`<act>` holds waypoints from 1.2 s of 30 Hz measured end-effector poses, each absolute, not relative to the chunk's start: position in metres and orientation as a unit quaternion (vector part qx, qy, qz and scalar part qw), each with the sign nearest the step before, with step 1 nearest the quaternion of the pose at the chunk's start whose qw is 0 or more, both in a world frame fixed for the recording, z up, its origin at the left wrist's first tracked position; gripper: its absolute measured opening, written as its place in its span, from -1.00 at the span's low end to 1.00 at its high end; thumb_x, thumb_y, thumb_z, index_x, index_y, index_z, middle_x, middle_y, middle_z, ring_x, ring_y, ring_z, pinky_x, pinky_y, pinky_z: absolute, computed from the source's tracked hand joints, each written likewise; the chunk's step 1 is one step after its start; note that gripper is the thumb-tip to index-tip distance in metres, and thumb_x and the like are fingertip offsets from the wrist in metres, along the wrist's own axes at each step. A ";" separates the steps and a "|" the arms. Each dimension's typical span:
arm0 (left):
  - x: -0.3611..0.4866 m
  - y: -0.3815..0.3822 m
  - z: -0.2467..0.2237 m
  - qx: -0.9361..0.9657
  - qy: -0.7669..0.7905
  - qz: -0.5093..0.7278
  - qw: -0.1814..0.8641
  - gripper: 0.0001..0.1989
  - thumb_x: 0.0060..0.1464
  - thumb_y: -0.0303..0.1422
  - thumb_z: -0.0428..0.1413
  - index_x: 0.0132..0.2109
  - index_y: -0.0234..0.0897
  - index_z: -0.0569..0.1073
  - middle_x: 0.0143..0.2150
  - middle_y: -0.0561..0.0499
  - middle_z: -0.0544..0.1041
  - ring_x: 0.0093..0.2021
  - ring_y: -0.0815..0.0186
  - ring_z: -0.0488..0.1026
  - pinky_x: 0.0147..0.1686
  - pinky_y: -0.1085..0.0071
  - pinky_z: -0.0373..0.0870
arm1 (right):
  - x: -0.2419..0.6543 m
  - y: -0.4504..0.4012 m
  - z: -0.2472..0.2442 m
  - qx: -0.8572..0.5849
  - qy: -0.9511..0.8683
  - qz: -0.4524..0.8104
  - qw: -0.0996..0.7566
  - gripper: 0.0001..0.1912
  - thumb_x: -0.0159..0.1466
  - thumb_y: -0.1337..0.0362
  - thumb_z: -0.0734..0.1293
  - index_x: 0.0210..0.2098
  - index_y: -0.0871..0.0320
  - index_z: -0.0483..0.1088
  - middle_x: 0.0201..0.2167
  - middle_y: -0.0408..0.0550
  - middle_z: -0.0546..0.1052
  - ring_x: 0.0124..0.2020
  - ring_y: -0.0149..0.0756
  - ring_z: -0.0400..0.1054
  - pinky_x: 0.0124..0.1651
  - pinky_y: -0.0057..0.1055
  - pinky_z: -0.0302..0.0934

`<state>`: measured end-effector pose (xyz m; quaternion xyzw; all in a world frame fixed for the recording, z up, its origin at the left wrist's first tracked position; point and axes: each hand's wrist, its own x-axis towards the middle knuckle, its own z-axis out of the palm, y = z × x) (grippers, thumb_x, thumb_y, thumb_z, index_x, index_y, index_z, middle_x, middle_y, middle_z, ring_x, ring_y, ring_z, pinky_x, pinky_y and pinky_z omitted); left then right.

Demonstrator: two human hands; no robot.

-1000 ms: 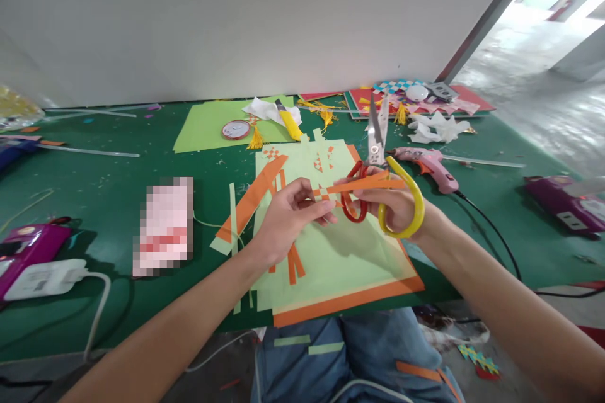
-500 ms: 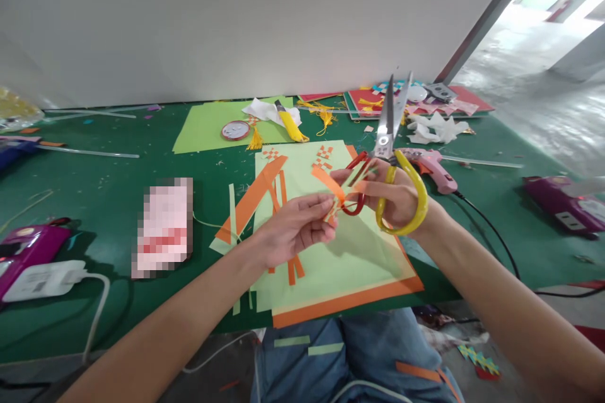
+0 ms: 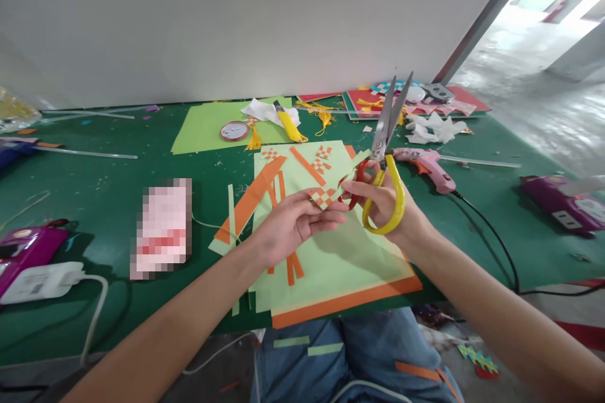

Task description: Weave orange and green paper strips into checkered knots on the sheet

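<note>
My left hand point(image 3: 300, 227) pinches a small woven paper piece point(image 3: 323, 198), checked in orange and pale green. My right hand point(image 3: 387, 198) has scissors point(image 3: 385, 132) hung on its fingers, one handle red and the other yellow, blades pointing up and away. Its fingertips are closed at the right side of the woven piece, by a loose pale green strip point(image 3: 358, 167). Beneath both hands lie pale green sheets point(image 3: 359, 258) over an orange sheet point(image 3: 350, 305). A loose orange strip point(image 3: 307, 165) rests near small checked pieces point(image 3: 322, 159) on the sheets.
Left of the sheets are orange and green strips point(image 3: 250, 201) and a blurred pink packet point(image 3: 163, 227). A yellow cutter point(image 3: 290, 123) and a round tin point(image 3: 234, 131) lie behind. A pink glue gun point(image 3: 428, 167) with a black cord is at right, short of a purple device point(image 3: 564, 201).
The orange strip that was at my hands now lies on the green sheet. My left hand has turned the woven piece flatter, and the scissors have shifted slightly left.
</note>
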<state>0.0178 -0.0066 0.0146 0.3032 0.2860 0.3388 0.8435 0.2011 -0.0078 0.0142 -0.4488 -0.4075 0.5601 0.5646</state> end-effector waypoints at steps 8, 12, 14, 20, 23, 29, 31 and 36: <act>0.021 -0.006 0.010 0.396 0.346 0.370 0.766 -0.84 0.07 -0.39 0.23 -0.36 -0.30 0.38 -0.15 -0.11 0.64 -0.20 0.29 0.60 -0.08 0.35 0.47 | 0.199 -0.012 0.007 -0.454 -0.382 0.539 0.598 -0.65 0.00 0.30 0.52 -0.33 0.05 0.29 -0.51 -0.28 0.43 -0.50 -0.41 0.38 -0.41 -0.43 0.28; 0.022 -0.007 0.010 0.454 0.378 0.376 0.714 -0.75 0.10 -0.21 0.22 -0.34 -0.32 0.42 -0.21 -0.11 0.64 -0.28 0.30 0.59 -0.18 0.37 0.49 | 0.198 -0.015 0.010 -0.485 -0.431 0.499 0.575 -0.66 0.03 0.22 0.51 -0.36 0.07 0.27 -0.47 -0.22 0.45 -0.44 -0.36 0.39 -0.41 -0.39 0.29; 0.021 -0.007 0.011 0.465 0.384 0.378 0.703 -0.73 0.10 -0.20 0.23 -0.35 -0.33 0.42 -0.22 -0.10 0.64 -0.29 0.31 0.59 -0.20 0.39 0.49 | 0.198 -0.016 0.013 -0.501 -0.460 0.467 0.565 -0.65 0.05 0.17 0.50 -0.36 0.07 0.25 -0.47 -0.21 0.44 -0.42 -0.33 0.39 -0.40 -0.37 0.28; 0.019 -0.008 0.012 0.476 0.389 0.394 0.683 -0.71 0.08 -0.21 0.24 -0.40 -0.33 0.38 -0.21 -0.09 0.65 -0.31 0.32 0.60 -0.22 0.41 0.51 | 0.214 -0.021 0.028 -0.531 -0.520 0.386 0.547 -0.68 0.21 0.02 0.37 -0.32 0.07 0.21 -0.49 -0.25 0.33 -0.55 -0.47 0.18 -0.48 -0.44 0.12; 0.020 -0.007 0.010 0.468 0.394 0.409 0.677 -0.68 0.07 -0.22 0.25 -0.44 -0.32 0.32 -0.24 -0.08 0.65 -0.33 0.32 0.60 -0.24 0.41 0.52 | 0.236 -0.020 0.032 -0.502 -0.595 0.354 0.518 -0.52 0.08 -0.09 0.45 -0.23 0.03 0.22 -0.29 -0.15 0.40 -0.35 -0.39 0.26 -0.34 -0.42 0.22; 0.019 -0.006 0.009 0.451 0.396 0.429 0.676 -0.71 0.03 -0.23 0.28 -0.40 -0.32 0.36 -0.28 -0.04 0.64 -0.35 0.33 0.60 -0.25 0.42 0.53 | 0.295 -0.023 0.045 -0.530 -0.670 0.411 0.318 -0.52 -0.01 -0.04 0.51 -0.27 0.06 0.31 -0.44 -0.14 0.44 -0.42 -0.36 0.31 -0.34 -0.39 0.21; 0.019 -0.006 0.009 0.453 0.392 0.427 0.677 -0.72 0.04 -0.23 0.27 -0.39 -0.32 0.39 -0.29 -0.04 0.64 -0.35 0.34 0.60 -0.26 0.42 0.53 | 0.313 -0.027 0.048 -0.553 -0.681 0.413 0.246 -0.54 0.01 -0.07 0.49 -0.28 0.06 0.33 -0.46 -0.14 0.43 -0.43 -0.36 0.30 -0.37 -0.41 0.19; 0.019 -0.008 0.012 0.460 0.388 0.419 0.680 -0.73 0.08 -0.21 0.24 -0.37 -0.32 0.40 -0.33 -0.03 0.63 -0.37 0.34 0.59 -0.31 0.44 0.52 | 0.335 -0.034 0.045 -0.574 -0.691 0.423 0.117 -0.56 0.06 -0.06 0.45 -0.24 0.05 0.31 -0.46 -0.14 0.44 -0.43 -0.32 0.30 -0.33 -0.38 0.21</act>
